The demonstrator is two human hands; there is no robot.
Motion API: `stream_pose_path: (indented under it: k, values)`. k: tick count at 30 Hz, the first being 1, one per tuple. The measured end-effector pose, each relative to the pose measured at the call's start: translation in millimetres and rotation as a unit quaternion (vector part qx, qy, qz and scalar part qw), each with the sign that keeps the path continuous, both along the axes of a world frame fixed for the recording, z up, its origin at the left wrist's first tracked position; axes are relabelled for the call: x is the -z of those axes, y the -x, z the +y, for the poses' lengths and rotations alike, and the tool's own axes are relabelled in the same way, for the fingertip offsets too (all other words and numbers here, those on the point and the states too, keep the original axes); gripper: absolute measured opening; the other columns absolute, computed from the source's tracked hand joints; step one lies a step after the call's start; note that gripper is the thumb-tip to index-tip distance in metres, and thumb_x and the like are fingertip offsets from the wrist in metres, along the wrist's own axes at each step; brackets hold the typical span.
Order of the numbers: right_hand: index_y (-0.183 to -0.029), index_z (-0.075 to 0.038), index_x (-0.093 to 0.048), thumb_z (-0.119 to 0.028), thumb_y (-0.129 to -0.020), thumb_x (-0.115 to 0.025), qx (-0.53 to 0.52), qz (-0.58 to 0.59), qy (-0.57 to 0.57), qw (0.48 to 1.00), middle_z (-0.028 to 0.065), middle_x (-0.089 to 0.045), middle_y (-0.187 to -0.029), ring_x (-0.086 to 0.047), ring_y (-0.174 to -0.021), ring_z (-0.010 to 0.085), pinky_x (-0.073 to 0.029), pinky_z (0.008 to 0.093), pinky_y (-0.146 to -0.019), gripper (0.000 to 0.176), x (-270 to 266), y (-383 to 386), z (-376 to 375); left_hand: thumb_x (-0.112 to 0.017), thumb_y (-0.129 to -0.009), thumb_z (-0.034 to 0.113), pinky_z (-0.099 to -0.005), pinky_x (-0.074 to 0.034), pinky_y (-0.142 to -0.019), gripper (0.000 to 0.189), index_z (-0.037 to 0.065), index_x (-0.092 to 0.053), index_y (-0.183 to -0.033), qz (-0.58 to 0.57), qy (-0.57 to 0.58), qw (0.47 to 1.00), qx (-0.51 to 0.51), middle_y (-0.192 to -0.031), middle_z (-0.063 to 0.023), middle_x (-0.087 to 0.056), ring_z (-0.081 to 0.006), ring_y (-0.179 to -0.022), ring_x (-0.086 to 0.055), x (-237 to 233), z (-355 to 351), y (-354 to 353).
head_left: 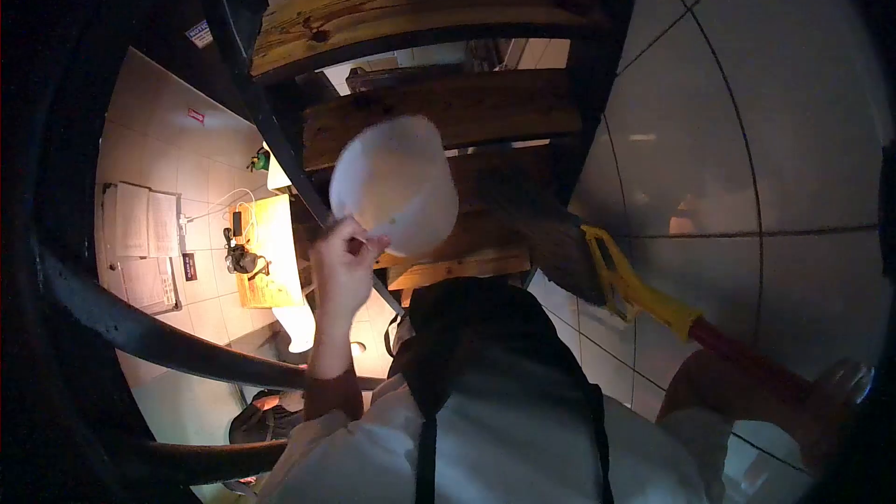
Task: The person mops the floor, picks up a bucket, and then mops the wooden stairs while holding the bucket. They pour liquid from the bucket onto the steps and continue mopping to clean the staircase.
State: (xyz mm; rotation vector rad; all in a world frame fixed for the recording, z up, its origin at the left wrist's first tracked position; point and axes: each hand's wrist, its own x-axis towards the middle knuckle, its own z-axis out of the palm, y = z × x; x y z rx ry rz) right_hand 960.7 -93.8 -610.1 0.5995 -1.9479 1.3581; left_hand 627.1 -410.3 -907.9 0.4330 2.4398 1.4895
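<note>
My left hand [347, 257] is closed, thumb and fingers pinching the lower left edge of a white rounded object [397, 182] that looks like a cap. The object hangs over dark-framed wooden stairs [420, 14]. On the right, a broom with a yellow neck [644, 294], dark bristles [560, 252] and a red handle [756, 359] slants across the view. Its bristles are near the stairs' right side. My right hand [826, 406] is closed around the red handle at the dim lower right.
Left of the stairs, a dark curved rail [177, 345] crosses the view. Beyond it are a lit wooden table [271, 252] with a dark device [241, 259], papers on the wall [145, 233], and a dark bag [266, 422]. A tiled wall [691, 131] stands right.
</note>
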Motion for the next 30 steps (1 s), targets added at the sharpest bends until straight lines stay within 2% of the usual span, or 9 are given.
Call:
stream_pose_path:
  k: [8, 10, 11, 15, 19, 24, 26, 28, 30]
  values:
    - [-0.107, -0.004, -0.054, -0.029, -0.103, -0.037, -0.001, 0.0, -0.007, 1.0, 0.0069, -0.052, -0.066, -0.049, -0.048, 0.0153, -0.045, 0.0321, -0.047, 0.031, 5, 11, 14, -0.077, -0.073, 0.007, -0.0397, -0.051, -0.069, 0.024, -0.002, -0.055, -0.078, 0.094, 0.087, 0.991, -0.034, -0.102, -0.0232, -0.06, -0.0381, -0.089, -0.063, 150, -20, -16]
    - [-0.119, 0.001, -0.044, -0.029, -0.094, -0.042, -0.016, -0.036, 0.066, 0.997, 0.0157, -0.045, -0.092, -0.042, -0.077, 0.0229, -0.034, 0.0392, -0.069, 0.038, 7, -7, 14, -0.076, -0.072, 0.007, -0.0409, -0.051, -0.073, 0.025, -0.003, -0.055, -0.079, 0.074, 0.116, 0.989, -0.048, -0.111, -0.0246, -0.058, -0.039, -0.095, -0.062, 170, -25, -13]
    - [-0.124, 0.004, -0.038, -0.028, -0.09, -0.044, -0.023, -0.054, 0.101, 0.993, 0.0201, -0.041, -0.105, -0.038, -0.092, 0.0267, -0.029, 0.0427, -0.08, 0.047, 8, -21, 13, -0.076, -0.075, 0.019, -0.0415, -0.05, -0.068, 0.027, 0.0, -0.058, -0.081, 0.216, 0.092, 0.97, -0.063, -0.088, -0.0196, -0.064, -0.0334, -0.084, -0.063, 183, -25, -8]
    - [-0.142, 0.012, -0.022, -0.028, -0.077, -0.051, -0.045, -0.106, 0.191, 0.975, 0.0338, -0.028, -0.144, -0.026, -0.138, 0.0393, -0.012, 0.0536, -0.113, 0.082, 8, -61, 22, -0.076, -0.077, 0.019, -0.0382, -0.05, -0.061, 0.026, 0.001, -0.058, -0.082, 0.139, 0.065, 0.986, -0.065, -0.088, -0.0184, -0.062, -0.0295, -0.078, -0.063, 202, -34, 4]
    - [-0.137, 0.01, -0.023, -0.026, -0.077, -0.052, -0.05, -0.1, 0.163, 0.98, 0.0325, -0.025, -0.141, -0.022, -0.133, 0.0403, -0.012, 0.0526, -0.11, 0.076, 14, -73, 45, -0.076, -0.076, 0.014, -0.036, -0.05, -0.058, 0.022, 0.001, -0.06, -0.083, 0.141, 0.077, 0.985, -0.064, -0.089, -0.0172, -0.06, -0.0258, -0.069, -0.063, 244, -36, 19]
    - [-0.11, -0.001, -0.034, -0.023, -0.077, -0.051, -0.017, -0.093, 0.204, 0.974, 0.0183, -0.036, -0.113, -0.031, -0.103, 0.0291, -0.022, 0.0453, -0.088, 0.043, 30, -56, 49, -0.076, -0.069, 0.008, -0.0429, -0.05, -0.085, 0.025, 0.0, -0.062, -0.089, 0.041, 0.038, 0.996, -0.076, -0.124, -0.0221, -0.05, -0.0405, -0.112, -0.053, 228, -23, 19]
    - [-0.099, -0.005, -0.038, -0.022, -0.077, -0.05, -0.003, -0.095, 0.241, 0.966, 0.0126, -0.04, -0.102, -0.035, -0.091, 0.0247, -0.026, 0.0424, -0.079, 0.03, 36, -43, 47, -0.078, -0.068, 0.009, -0.0425, -0.05, -0.084, 0.028, 0.001, -0.062, -0.09, 0.047, 0.027, 0.996, -0.071, -0.124, -0.0218, -0.05, -0.0402, -0.111, -0.053, 229, -24, 20]
    - [-0.088, -0.009, -0.042, -0.021, -0.077, -0.05, -0.029, -0.117, 0.367, 0.922, 0.0069, -0.044, -0.091, -0.038, -0.079, 0.0202, -0.03, 0.0394, -0.07, 0.017, 43, -24, 43, -0.08, -0.068, 0.01, -0.0428, -0.051, -0.082, 0.029, 0.001, -0.062, -0.089, 0.077, 0.052, 0.994, -0.059, -0.123, -0.0212, -0.05, -0.04, -0.11, -0.053, 230, -27, 22]
    - [-0.077, -0.013, -0.047, -0.019, -0.077, -0.05, -0.077, -0.114, 0.585, 0.8, 0.0012, -0.048, -0.08, -0.042, -0.066, 0.0157, -0.034, 0.0365, -0.061, 0.007, 55, -3, 43, -0.08, -0.068, 0.011, -0.0428, -0.052, -0.08, 0.03, 0.001, -0.062, -0.089, 0.095, 0.088, 0.99, -0.048, -0.12, -0.0205, -0.051, -0.0389, -0.107, -0.055, 234, -32, 24]
